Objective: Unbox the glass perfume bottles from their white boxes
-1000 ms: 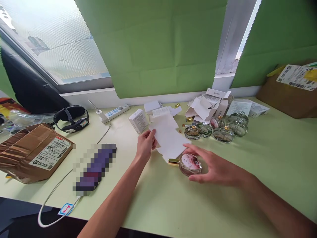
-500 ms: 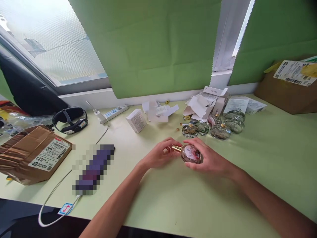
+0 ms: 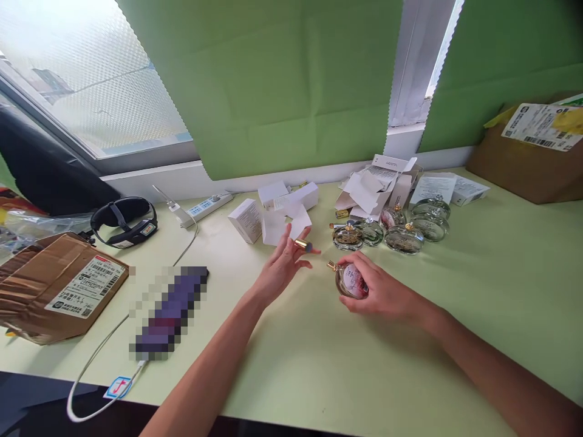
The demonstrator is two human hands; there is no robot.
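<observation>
My right hand point(image 3: 380, 291) is closed around a round clear glass perfume bottle point(image 3: 353, 282) with a pale label, its gold spray neck point(image 3: 332, 265) bare and tilted toward the left. My left hand point(image 3: 282, 264) is a short way left of the bottle, its fingers spread. A gold perfume cap point(image 3: 303, 244) shows at these fingers, apart from the neck; I cannot tell whether it still touches them. Just beyond my left hand lie white paper pieces point(image 3: 291, 212) and a small white box point(image 3: 246, 220).
Several glass perfume bottles point(image 3: 404, 240) stand ahead to the right, with opened white cartons point(image 3: 378, 185) behind. On the left are a cardboard box point(image 3: 68, 285), a black headset point(image 3: 124, 221), a pixelated phone point(image 3: 173, 309) with its cable and a power strip point(image 3: 207, 207). A large carton point(image 3: 523, 167) sits far right.
The gold cap has come off the bottle's neck. My left hand has moved left and away from me, with its fingers opening. My right hand keeps the bottle in about the same place.
</observation>
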